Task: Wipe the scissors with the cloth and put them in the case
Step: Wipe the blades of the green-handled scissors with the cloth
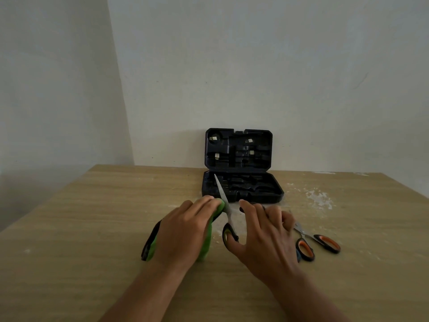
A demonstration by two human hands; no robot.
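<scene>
**Wiping the blade: scissors held point-first toward the open case**

Lying across most of the view is a wooden table [92,217], its surface flecked with pale chipped patches on the right. At its far edge, against the wall, an open dark tool case [241,185] is set with the lid stood upright and the moulded tray flat on the table; the tray's recesses are too dark to be told apart with certainty.

Just in front of the case the two hands are held close together, apart only by the blade between them. A green cloth [207,238] with a dark edge is covered by the left hand [185,231], whose fingers are curled over it, and a fold of the cloth is pressed against the left side of the blade. The dark-handled scissors [226,208] are gripped by the right hand [264,233], the thumb passed through the lower loop. Their long axis runs away from the person, and the tip is seen over the near left part of the tray.

The wipe is judged to be still in hand. Since the point is already directed at the case, a short forward carry by the right hand would be needed next.

An orange-handled pair of scissors [318,242] is left flat on the table, just right of the right hand.
</scene>
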